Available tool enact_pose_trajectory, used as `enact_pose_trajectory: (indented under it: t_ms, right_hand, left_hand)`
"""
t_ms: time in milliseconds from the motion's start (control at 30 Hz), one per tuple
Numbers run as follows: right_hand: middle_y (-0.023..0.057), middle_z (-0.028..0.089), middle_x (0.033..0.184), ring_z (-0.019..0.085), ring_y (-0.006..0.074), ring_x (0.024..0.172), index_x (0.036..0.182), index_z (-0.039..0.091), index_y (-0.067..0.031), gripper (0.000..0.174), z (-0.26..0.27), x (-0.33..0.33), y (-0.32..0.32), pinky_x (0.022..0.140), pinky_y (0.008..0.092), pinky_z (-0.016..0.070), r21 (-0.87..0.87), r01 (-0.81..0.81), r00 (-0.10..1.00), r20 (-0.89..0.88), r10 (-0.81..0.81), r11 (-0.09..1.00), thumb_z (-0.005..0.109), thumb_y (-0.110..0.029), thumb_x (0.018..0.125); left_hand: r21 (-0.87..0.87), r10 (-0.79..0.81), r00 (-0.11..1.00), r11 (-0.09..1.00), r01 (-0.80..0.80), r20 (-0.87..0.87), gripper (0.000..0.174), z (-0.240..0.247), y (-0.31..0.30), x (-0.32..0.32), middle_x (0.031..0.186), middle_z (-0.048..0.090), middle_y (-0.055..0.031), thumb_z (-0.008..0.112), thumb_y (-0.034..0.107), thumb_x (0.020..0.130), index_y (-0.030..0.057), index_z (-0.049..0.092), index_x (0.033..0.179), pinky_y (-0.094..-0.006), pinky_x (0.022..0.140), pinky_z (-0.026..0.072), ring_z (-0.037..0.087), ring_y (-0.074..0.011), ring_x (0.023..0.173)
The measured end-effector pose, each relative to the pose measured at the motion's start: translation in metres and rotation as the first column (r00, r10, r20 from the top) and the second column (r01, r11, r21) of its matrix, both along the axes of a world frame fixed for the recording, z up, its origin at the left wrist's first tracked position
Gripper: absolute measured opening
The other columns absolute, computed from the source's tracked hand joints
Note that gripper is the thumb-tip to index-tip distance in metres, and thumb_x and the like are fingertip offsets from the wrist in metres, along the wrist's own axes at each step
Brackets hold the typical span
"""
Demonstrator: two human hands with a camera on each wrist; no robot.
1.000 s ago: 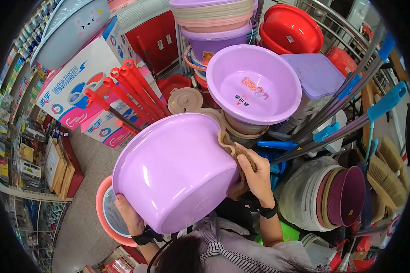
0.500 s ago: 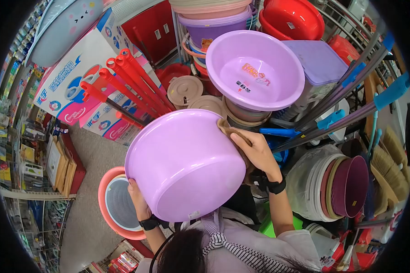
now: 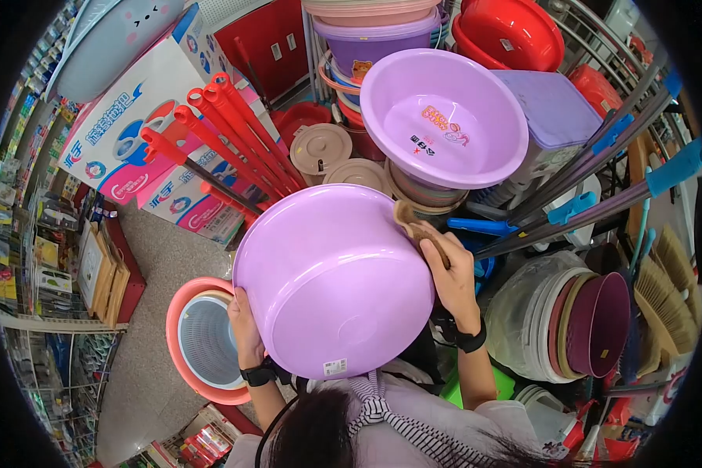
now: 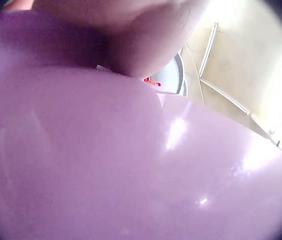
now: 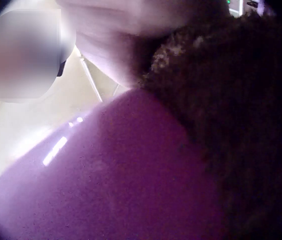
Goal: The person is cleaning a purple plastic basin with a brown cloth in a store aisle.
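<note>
A light purple plastic basin [image 3: 343, 273] is held up in front of the person's body, its underside with a small white label turned toward the head camera. The left hand [image 3: 246, 326] grips the basin's left edge, its fingers partly hidden behind the rim. On the opposite side, the right hand [image 3: 454, 282] holds a brown cloth [image 3: 415, 226] against the basin near the rim. In the right wrist view the fuzzy cloth [image 5: 246, 130] lies dark along the purple wall [image 5: 131, 165]. The left wrist view is mostly filled by the basin's smooth wall [image 4: 91, 160].
Another purple basin [image 3: 476, 156] sits on a stack just beyond. Red mop handles [image 3: 234, 132] lean by printed boxes [image 3: 113, 140] at left. Mop poles with blue ends [image 3: 577, 207] and nested buckets [image 3: 600, 324] crowd the right. A pink basin [image 3: 181, 355] holding a grey basket stands on the floor.
The basin has shifted right and tilted, bringing its underside and label more into view. Both hands moved with it, the right still holding the cloth at its edge.
</note>
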State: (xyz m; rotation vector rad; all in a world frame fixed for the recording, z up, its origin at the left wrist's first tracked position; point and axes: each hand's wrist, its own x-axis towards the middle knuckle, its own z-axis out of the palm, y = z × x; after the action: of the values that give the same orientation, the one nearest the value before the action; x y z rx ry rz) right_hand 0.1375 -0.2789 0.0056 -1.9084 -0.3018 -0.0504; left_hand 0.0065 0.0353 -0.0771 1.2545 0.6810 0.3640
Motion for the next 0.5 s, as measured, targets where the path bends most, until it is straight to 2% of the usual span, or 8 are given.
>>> enact_pose_trajectory:
  t_ms: [67,100,133,200,233,400,500]
  right_hand:
    - [0.0144,0.069,0.118,0.055,0.0239,0.074,0.118,0.069,-0.0045,0.031,0.01,-0.007,0.004,0.07,0.0331,0.0491,-0.151,0.118,0.96,0.269,-0.074,0.981,0.067,-0.012,0.089]
    - [0.0094,0.069,0.12,0.053,0.0236,0.072,0.119,0.07,-0.0079,0.036,0.013,-0.012,0.007,0.069,0.0313,0.0493,-0.231,0.134,0.927,0.373,-0.04,0.964,0.071,-0.012,0.083]
    - [0.0045,0.069,0.123,0.052,0.0214,0.073,0.118,0.071,-0.0115,0.038,0.021,-0.019,0.012,0.069,0.0294,0.0495,-0.31,0.13,0.923,0.385,0.0,0.942,0.073,-0.014,0.081]
    - [-0.0001,0.065,0.129,0.05,0.0201,0.074,0.12,0.07,-0.0147,0.042,0.022,-0.029,0.026,0.069,0.0283,0.0497,-0.439,0.118,0.87,0.478,0.121,0.891,0.075,-0.015,0.078]
    - [-0.0022,0.06,0.136,0.05,0.02,0.078,0.124,0.068,-0.0167,0.048,0.018,-0.035,0.032,0.071,0.0283,0.0502,-0.502,0.117,0.88,0.452,0.145,0.857,0.075,-0.016,0.077]
    - [-0.0027,0.058,0.138,0.051,0.0196,0.081,0.128,0.065,-0.0168,0.053,0.022,-0.029,0.038,0.073,0.0275,0.0509,-0.479,0.133,0.877,0.464,0.122,0.868,0.074,-0.016,0.076]
    - [-0.0033,0.058,0.138,0.052,0.0191,0.081,0.128,0.065,-0.0166,0.054,0.029,-0.025,0.036,0.073,0.0276,0.0517,-0.488,0.07,0.857,0.476,0.198,0.87,0.074,-0.016,0.075]
  left_hand:
    - [0.018,-0.016,1.0,1.0,0.017,-0.013,0.046,0.008,-0.003,0.002,0.087,0.068,-0.004,0.042,0.04,0.107,-0.0004,0.062,0.097,-0.0234,0.061,0.0511,0.062,-0.0083,0.069]
    - [-0.006,0.011,1.0,1.0,-0.011,-0.029,0.045,0.013,-0.009,0.004,0.088,0.068,-0.004,0.043,0.039,0.107,-0.0005,0.063,0.098,-0.0231,0.062,0.051,0.062,-0.0083,0.071]
    - [-0.029,0.039,0.998,0.999,-0.04,-0.046,0.045,0.016,-0.013,0.006,0.088,0.068,-0.004,0.043,0.039,0.107,-0.0005,0.063,0.098,-0.0228,0.063,0.0509,0.062,-0.0082,0.072]
    - [-0.008,0.043,0.998,0.999,-0.044,-0.048,0.044,0.016,-0.02,0.009,0.089,0.068,-0.0036,0.044,0.038,0.107,-0.0006,0.063,0.099,-0.0228,0.064,0.0506,0.062,-0.008,0.073]
    - [0.014,0.046,0.998,0.999,-0.045,-0.049,0.044,0.016,-0.022,0.01,0.089,0.068,-0.0033,0.044,0.038,0.107,-0.0006,0.063,0.1,-0.0229,0.065,0.0503,0.061,-0.0077,0.073]
    - [0.084,0.039,0.998,0.996,-0.035,-0.049,0.043,0.017,-0.021,0.009,0.086,0.067,-0.0017,0.044,0.037,0.107,-0.0004,0.064,0.098,-0.023,0.064,0.0485,0.058,-0.0066,0.071]
    - [0.118,0.041,0.998,0.992,-0.035,-0.052,0.043,0.018,-0.022,0.007,0.084,0.066,-0.0009,0.044,0.037,0.107,-0.0005,0.064,0.097,-0.0228,0.062,0.0472,0.057,-0.0059,0.07]
